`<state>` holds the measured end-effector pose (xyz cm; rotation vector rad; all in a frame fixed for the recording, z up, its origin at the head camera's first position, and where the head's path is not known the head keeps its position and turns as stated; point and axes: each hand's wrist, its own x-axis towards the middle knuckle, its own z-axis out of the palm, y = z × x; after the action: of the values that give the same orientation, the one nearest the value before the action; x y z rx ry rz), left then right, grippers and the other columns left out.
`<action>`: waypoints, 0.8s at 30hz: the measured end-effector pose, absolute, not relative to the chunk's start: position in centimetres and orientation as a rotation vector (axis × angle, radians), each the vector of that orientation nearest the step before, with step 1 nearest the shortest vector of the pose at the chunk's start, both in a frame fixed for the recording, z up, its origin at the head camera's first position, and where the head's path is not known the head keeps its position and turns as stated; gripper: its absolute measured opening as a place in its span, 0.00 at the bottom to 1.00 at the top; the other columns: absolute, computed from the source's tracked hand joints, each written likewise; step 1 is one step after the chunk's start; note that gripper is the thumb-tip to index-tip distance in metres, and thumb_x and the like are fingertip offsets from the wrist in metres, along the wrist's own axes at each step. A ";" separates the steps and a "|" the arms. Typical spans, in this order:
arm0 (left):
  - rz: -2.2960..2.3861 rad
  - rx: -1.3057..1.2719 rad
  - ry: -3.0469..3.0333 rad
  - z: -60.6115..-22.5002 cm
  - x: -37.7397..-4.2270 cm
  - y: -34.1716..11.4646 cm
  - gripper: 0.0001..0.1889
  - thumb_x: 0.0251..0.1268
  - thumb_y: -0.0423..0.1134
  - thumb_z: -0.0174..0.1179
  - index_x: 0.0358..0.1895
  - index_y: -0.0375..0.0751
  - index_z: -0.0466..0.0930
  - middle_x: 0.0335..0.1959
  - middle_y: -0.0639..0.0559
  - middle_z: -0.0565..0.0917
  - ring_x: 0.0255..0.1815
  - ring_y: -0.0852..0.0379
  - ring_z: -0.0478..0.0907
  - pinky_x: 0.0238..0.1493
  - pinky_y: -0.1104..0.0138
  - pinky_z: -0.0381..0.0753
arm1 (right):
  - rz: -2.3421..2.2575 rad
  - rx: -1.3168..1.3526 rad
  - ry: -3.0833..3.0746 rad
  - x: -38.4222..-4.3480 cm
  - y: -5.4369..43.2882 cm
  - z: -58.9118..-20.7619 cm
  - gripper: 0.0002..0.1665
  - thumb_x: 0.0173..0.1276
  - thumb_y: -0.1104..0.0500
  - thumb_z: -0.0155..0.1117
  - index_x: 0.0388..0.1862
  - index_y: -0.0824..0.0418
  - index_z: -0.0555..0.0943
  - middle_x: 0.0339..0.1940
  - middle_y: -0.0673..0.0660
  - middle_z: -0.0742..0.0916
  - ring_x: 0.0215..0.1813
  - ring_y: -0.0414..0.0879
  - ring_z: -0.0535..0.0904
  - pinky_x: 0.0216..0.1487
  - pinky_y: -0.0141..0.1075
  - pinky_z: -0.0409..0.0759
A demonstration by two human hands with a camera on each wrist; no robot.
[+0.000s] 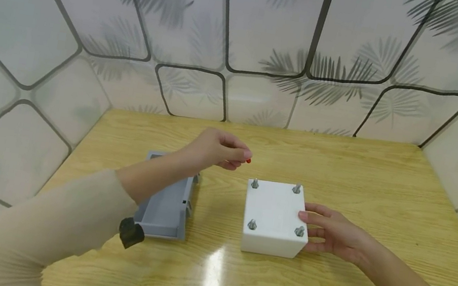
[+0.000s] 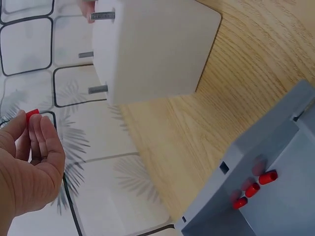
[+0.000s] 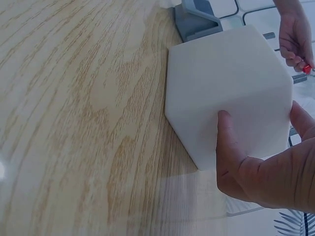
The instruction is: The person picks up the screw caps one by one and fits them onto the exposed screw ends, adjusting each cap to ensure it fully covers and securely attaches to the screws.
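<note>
My left hand (image 1: 223, 151) pinches a small red cap (image 2: 32, 114) between thumb and fingertips, held in the air to the upper left of a white box (image 1: 274, 208). Threaded metal studs (image 1: 296, 189) stand up from the corners of the box's top. My right hand (image 1: 333, 233) rests against the box's right side, its thumb at the top edge and its other fingers laid along the side. In the right wrist view one fingertip (image 3: 224, 117) presses the box's white side face.
A grey plastic tray (image 1: 159, 229) lies left of the box, partly behind the left forearm. Inside it, seen from the left wrist, are three red caps (image 2: 252, 190). All stand on a wooden table (image 1: 362, 184), with a patterned wall (image 1: 274, 30) behind.
</note>
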<state>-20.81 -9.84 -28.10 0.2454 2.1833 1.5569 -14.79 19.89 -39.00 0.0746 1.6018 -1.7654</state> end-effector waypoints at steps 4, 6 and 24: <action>1.549 0.261 2.179 -28.3 -20.7 -9.4 0.10 0.63 0.36 0.62 0.43 0.33 0.83 0.30 0.49 0.82 0.32 0.57 0.78 0.45 0.64 0.84 | -1.760 0.082 1.610 -14.8 19.9 -39.0 0.43 0.71 0.51 0.56 0.74 0.65 0.47 0.46 0.53 0.82 0.49 0.47 0.80 0.49 0.46 0.83; 1.546 0.268 2.174 -28.4 -20.6 -9.2 0.10 0.63 0.36 0.62 0.43 0.33 0.83 0.30 0.49 0.82 0.32 0.57 0.78 0.44 0.64 0.84 | -1.759 0.086 1.609 -14.9 19.9 -39.0 0.43 0.71 0.51 0.56 0.74 0.65 0.47 0.46 0.53 0.82 0.49 0.47 0.80 0.49 0.46 0.83; 1.463 0.283 2.134 -30.4 -21.5 -6.7 0.09 0.62 0.36 0.63 0.41 0.35 0.84 0.33 0.48 0.84 0.36 0.52 0.82 0.44 0.62 0.85 | -1.748 0.082 1.624 -14.8 19.9 -39.0 0.42 0.71 0.51 0.56 0.73 0.65 0.48 0.46 0.53 0.81 0.49 0.47 0.80 0.49 0.45 0.83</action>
<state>-21.47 -6.68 -30.45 0.2829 2.1345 1.4635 -14.82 19.89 -38.97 0.0817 1.6238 -1.7483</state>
